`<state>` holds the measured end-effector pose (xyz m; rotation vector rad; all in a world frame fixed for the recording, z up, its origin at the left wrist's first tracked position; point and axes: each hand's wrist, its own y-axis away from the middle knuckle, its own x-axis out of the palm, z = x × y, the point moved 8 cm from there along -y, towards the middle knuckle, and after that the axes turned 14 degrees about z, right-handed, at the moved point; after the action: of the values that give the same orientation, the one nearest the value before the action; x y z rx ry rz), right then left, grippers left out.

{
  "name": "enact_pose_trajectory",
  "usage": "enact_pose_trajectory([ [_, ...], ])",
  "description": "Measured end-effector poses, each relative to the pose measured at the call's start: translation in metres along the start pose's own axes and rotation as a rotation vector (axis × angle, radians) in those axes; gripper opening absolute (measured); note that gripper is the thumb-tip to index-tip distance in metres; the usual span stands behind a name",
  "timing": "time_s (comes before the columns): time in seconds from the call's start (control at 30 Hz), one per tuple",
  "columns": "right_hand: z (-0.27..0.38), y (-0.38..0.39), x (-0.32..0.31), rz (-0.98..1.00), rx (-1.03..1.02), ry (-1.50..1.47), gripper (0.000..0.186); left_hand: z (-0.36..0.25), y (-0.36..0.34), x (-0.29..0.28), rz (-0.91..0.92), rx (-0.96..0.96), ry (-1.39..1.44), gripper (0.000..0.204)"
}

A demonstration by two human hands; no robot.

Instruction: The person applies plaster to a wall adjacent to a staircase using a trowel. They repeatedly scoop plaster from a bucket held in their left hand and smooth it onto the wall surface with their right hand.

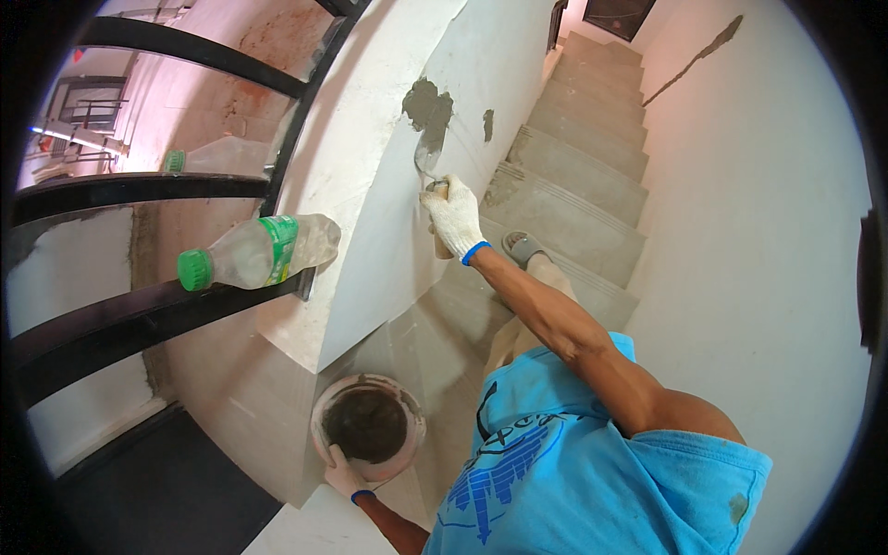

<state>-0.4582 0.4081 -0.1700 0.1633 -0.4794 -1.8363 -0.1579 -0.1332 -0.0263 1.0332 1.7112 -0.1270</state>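
Note:
My right hand [455,217], in a white knit glove with a blue cuff, is closed round the handle of a trowel [427,161]. Its blade lies against the white wall [393,227], just under a patch of wet grey mortar [427,105]. A smaller grey smear [488,125] shows to the right of that patch. Low in the view, my gloved left hand [344,475] grips the near left rim of a round bucket [418,431]. Grey mortar [367,425] lies inside it.
Grey steps [573,208] climb away between two white walls, with my sandalled foot [524,246] on one. A green-capped plastic bottle [250,252] lies across the black metal railing [139,314] and ledge at left. A grey streak [696,60] marks the right wall [749,240].

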Motion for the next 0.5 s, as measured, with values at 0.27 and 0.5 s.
enact_pose_trajectory([
  [0.27,-0.052,0.000,-0.019,-0.001,0.122,0.036,0.029,0.002,0.000,0.001,-0.008,-0.028,0.001,0.067],
  [0.5,-0.009,0.006,-0.008,0.012,-0.019,0.033,0.029,-0.006,0.004,0.003,0.026,-0.013,0.038,0.067],
])
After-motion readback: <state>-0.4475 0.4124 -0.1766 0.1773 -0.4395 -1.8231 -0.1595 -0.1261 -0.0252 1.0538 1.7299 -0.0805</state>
